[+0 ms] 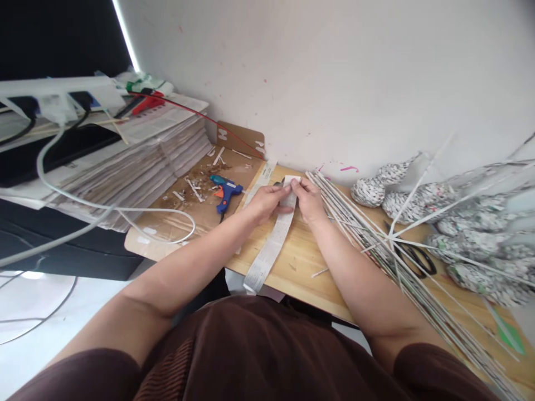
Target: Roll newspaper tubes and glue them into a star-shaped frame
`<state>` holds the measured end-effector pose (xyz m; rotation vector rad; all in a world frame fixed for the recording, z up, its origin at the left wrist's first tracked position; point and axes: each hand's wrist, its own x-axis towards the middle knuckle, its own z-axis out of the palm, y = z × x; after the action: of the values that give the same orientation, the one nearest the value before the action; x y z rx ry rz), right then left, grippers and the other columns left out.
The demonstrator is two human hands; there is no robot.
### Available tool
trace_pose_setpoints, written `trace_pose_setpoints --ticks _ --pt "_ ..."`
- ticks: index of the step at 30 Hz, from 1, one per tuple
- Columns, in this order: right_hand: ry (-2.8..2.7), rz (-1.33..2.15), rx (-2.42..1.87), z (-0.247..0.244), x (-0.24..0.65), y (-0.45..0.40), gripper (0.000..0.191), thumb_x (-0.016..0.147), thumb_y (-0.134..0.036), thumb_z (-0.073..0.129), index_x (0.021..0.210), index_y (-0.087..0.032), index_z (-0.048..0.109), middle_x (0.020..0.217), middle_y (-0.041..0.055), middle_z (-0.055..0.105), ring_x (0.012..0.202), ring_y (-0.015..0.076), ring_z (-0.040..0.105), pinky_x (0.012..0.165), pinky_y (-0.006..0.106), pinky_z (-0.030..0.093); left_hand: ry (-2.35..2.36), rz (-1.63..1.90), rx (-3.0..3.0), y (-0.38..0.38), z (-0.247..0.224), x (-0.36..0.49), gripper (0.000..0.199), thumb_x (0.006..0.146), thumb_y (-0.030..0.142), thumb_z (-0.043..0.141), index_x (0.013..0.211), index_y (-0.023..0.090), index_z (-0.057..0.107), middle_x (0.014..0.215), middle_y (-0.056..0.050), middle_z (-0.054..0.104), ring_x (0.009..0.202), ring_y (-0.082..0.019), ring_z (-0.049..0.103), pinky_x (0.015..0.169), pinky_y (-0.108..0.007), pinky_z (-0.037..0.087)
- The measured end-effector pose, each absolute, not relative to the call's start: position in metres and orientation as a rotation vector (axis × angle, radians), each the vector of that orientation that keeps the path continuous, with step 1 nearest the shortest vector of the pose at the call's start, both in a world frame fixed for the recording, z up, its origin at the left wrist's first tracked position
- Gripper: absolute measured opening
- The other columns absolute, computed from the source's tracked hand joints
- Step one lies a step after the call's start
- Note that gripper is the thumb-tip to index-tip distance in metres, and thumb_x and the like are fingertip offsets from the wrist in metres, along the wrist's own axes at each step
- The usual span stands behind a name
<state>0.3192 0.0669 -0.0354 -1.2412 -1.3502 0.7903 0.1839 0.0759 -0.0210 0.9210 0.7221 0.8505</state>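
Observation:
A long strip of newspaper (270, 245) runs from the table's front edge up to both hands. My left hand (270, 203) is closed on its left side near the top end, fingers partly behind the paper. On the right edge, my right hand (308, 199) pinches the same strip close to the top. A second printed strip (261, 179) lies on the wood just beyond my left hand. Left of it, a blue glue gun (228, 194) rests on cardboard. Beside my right hand lies a bundle of thin rolled paper sticks (346, 214).
Woven paper bird-like shapes (401, 195) crowd the right side by the wall. Black scissors (413, 259) lie under a star of crossed paper sticks (392, 236). A tall newspaper stack (167, 150) stands left, with a power strip (62, 94) and a looping white cable (142, 210).

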Motion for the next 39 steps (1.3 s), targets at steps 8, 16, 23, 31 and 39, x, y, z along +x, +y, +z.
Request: trace_pose_setpoints --ticks 8,16,23,31,39 --pt "-1.138 1.338 -0.927 -0.002 0.315 0.052 0.039 0.074 -0.053 0.046 0.082 -0.019 0.062 0.074 0.006 0.064 0.068 0.0234 0.061 0.054 0.033 0.046 0.454 0.585 0.975 0.076 -0.006 0.159 0.024 0.079 0.031 0.069 0.097 0.015 0.067 0.077 -0.004 0.062 0.056 -0.007 0.054 0.038 -0.014 0.032" --pt "-1.191 1.592 -0.679 0.006 0.309 0.038 0.028 0.072 -0.043 0.054 0.057 -0.019 0.056 0.083 0.0086 0.066 0.075 0.024 0.062 0.057 0.034 0.049 0.352 0.517 1.023 0.056 0.007 0.154 0.028 0.064 0.026 0.082 0.083 0.015 0.065 0.085 -0.002 0.061 0.058 -0.004 0.05 0.038 -0.012 0.021" --pt "-1.203 1.534 -0.716 0.003 0.3 0.037 0.022 0.076 -0.038 0.06 0.074 -0.017 0.067 0.089 0.0077 0.067 0.087 0.0241 0.063 0.074 0.037 0.05 0.555 0.604 1.137 0.002 0.009 0.136 0.028 0.071 0.033 0.076 0.081 0.012 0.06 0.07 -0.002 0.061 0.057 -0.008 0.059 0.042 -0.013 0.041" --pt "-1.034 1.315 -0.989 -0.025 0.31 0.055 0.02 0.07 -0.036 0.07 0.069 -0.017 0.064 0.072 0.0029 0.065 0.066 0.0154 0.063 0.053 0.024 0.044 0.814 0.793 1.013 -0.007 0.023 0.076 0.027 0.075 0.028 0.073 0.092 0.013 0.059 0.075 -0.006 0.069 0.062 -0.014 0.068 0.053 -0.022 0.056" --pt "-1.146 1.22 -1.123 -0.037 0.306 0.055 0.025 0.068 -0.041 0.071 0.067 -0.017 0.065 0.068 0.0024 0.064 0.063 0.0143 0.062 0.049 0.022 0.041 0.844 0.836 1.236 -0.037 0.025 0.073 0.018 0.077 0.03 0.071 0.089 0.017 0.072 0.082 -0.005 0.073 0.083 -0.019 0.07 0.071 -0.026 0.058"
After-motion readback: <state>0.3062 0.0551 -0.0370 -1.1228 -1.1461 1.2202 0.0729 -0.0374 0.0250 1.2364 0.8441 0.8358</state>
